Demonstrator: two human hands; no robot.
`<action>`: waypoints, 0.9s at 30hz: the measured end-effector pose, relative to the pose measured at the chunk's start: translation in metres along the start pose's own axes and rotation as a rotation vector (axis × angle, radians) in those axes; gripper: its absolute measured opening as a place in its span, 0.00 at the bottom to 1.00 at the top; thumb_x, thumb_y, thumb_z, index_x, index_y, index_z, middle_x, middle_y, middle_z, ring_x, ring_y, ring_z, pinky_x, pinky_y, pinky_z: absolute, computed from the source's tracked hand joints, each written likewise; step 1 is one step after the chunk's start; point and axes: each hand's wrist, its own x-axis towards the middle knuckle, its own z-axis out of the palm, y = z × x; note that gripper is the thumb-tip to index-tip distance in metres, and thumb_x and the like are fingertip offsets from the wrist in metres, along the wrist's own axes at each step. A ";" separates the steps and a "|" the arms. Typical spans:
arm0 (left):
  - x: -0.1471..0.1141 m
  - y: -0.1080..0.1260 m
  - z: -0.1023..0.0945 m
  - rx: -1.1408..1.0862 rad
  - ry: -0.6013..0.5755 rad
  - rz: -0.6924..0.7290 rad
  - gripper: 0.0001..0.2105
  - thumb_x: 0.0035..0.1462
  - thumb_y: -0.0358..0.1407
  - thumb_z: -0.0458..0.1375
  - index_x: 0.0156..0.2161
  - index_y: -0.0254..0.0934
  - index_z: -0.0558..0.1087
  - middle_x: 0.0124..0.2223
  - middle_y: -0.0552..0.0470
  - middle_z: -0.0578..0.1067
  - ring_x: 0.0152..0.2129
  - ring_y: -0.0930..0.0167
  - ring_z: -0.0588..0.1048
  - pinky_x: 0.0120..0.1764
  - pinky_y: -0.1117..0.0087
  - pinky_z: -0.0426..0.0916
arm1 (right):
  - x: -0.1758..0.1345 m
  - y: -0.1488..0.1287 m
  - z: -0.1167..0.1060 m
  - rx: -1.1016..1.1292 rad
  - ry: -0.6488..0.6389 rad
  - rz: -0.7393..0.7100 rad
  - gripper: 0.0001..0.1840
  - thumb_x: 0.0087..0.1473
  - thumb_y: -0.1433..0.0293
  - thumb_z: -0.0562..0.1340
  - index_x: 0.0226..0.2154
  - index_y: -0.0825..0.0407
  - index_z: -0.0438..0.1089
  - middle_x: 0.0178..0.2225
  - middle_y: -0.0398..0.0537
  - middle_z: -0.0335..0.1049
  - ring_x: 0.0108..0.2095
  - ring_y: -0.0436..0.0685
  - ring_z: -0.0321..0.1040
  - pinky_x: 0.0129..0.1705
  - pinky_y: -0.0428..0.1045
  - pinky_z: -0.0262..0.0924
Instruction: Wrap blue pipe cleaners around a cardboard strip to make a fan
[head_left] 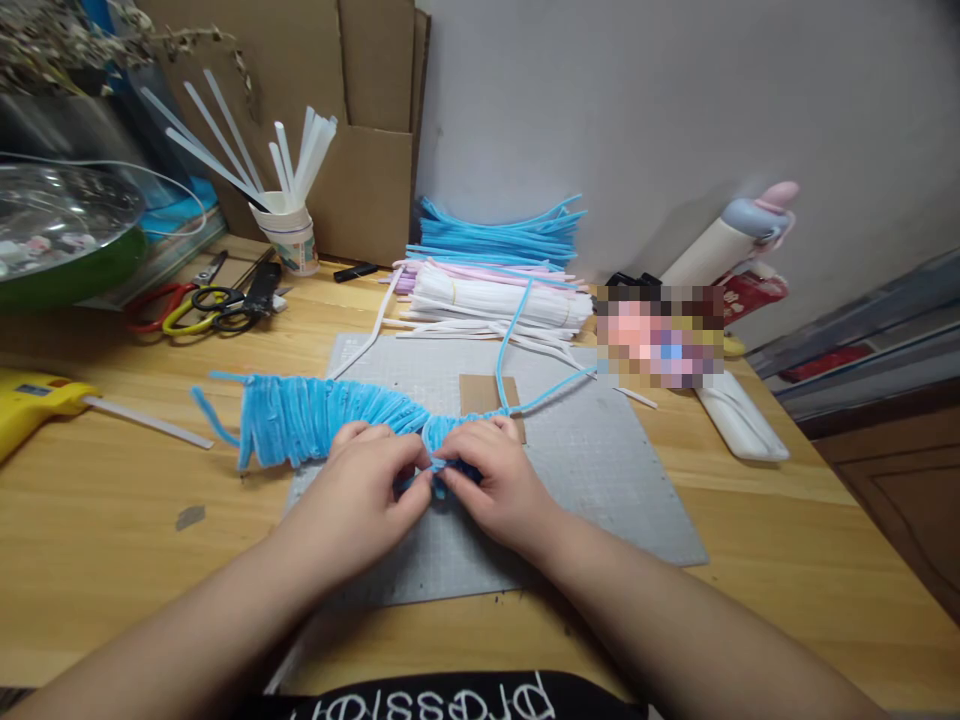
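Head view, centre of the frame: the left hand (367, 475) and the right hand (499, 475) meet at a fuzzy blue piece (330, 418), the fingers of both pinched on its narrow end. Its broad end reaches left past the grey mat (607, 480) on the wooden counter (112, 560). Two thin blue strands (553, 390) rise behind the right hand, near a cardboard square (478, 391). Blue stems (499, 238) and white stems (495, 302) lie at upper centre; a yellow glue gun (37, 408) lies at the left edge.

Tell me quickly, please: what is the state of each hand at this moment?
Left hand: closed, holding the blue fuzzy piece.
Right hand: closed, pinching the same piece close beside the left hand.
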 end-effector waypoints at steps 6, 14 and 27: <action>0.000 0.001 -0.001 0.003 -0.005 -0.017 0.07 0.53 0.34 0.51 0.26 0.37 0.66 0.23 0.56 0.67 0.26 0.70 0.66 0.41 0.61 0.56 | 0.002 0.004 0.000 0.068 0.138 0.121 0.04 0.53 0.75 0.59 0.31 0.50 0.67 0.31 0.41 0.72 0.34 0.52 0.65 0.42 0.51 0.49; 0.001 0.000 0.000 0.016 0.003 0.000 0.07 0.54 0.33 0.50 0.26 0.37 0.67 0.23 0.57 0.67 0.26 0.70 0.66 0.40 0.63 0.55 | 0.001 0.003 0.002 0.114 0.142 0.167 0.02 0.54 0.72 0.60 0.32 0.49 0.68 0.31 0.41 0.72 0.34 0.53 0.65 0.42 0.52 0.50; 0.002 -0.001 0.003 0.063 -0.052 0.051 0.07 0.53 0.31 0.51 0.27 0.38 0.70 0.24 0.56 0.69 0.28 0.69 0.67 0.41 0.62 0.54 | 0.000 0.003 0.002 0.096 0.086 0.159 0.05 0.58 0.69 0.57 0.34 0.50 0.69 0.33 0.41 0.73 0.35 0.53 0.65 0.43 0.52 0.49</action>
